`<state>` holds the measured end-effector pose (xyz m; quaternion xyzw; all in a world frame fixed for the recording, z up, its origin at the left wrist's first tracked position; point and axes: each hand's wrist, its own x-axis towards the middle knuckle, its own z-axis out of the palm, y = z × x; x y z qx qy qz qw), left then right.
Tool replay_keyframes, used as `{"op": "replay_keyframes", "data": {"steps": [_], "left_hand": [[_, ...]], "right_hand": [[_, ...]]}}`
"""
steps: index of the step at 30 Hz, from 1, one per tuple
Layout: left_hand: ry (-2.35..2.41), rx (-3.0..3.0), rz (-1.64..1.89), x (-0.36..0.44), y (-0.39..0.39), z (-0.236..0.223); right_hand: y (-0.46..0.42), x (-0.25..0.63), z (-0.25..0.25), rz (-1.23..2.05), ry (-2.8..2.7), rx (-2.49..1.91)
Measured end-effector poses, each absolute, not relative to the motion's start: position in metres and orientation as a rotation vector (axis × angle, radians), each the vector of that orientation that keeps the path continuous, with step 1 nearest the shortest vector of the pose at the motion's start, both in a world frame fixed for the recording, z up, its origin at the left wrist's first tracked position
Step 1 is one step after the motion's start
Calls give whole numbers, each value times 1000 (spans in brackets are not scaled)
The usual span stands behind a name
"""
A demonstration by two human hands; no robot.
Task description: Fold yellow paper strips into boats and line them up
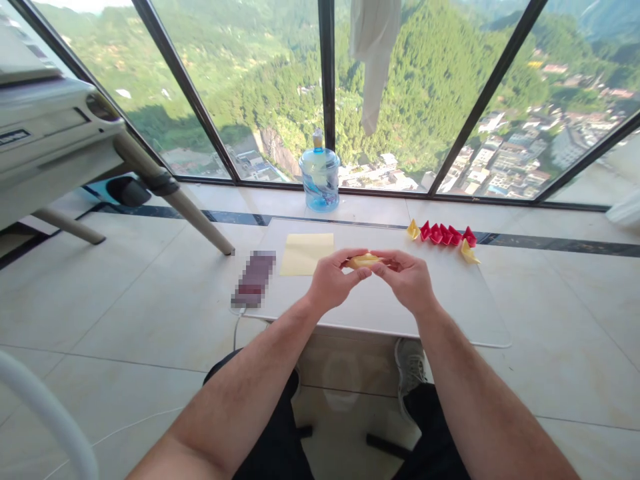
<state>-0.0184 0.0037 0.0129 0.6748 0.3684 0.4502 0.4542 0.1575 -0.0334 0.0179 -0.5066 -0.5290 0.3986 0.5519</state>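
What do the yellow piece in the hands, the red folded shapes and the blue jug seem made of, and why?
Yellow piece: probably matte paper, coloured like the flat sheet nearby.
Red folded shapes: likely paper too, by their pointed corners; finish unclear.
Blue jug: probably plastic, glossy and see-through with bright highlights.

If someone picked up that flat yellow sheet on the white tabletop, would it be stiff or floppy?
The yellow sheet looks like thin paper, so it would probably sag if lifted by one corner. It should be light for its size, and since it lies flat on a smooth-looking white tabletop, a nudge would likely slide it rather than tip it.
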Motion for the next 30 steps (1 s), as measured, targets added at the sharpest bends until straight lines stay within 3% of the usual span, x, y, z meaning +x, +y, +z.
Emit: {"op": "replay_keyframes", "data": {"steps": [14, 22, 30], "left_hand": [[1059, 1780, 1108, -17, 1, 19], [890, 1581, 1069, -19, 2, 23], [994, 1690, 1087, -19, 4, 16]], "right_hand": [[-36, 158, 18, 780, -1370, -1247], [-36, 161, 19, 803, -1340, -1258], [-38, 154, 29, 411, -1637, -1200]]}}
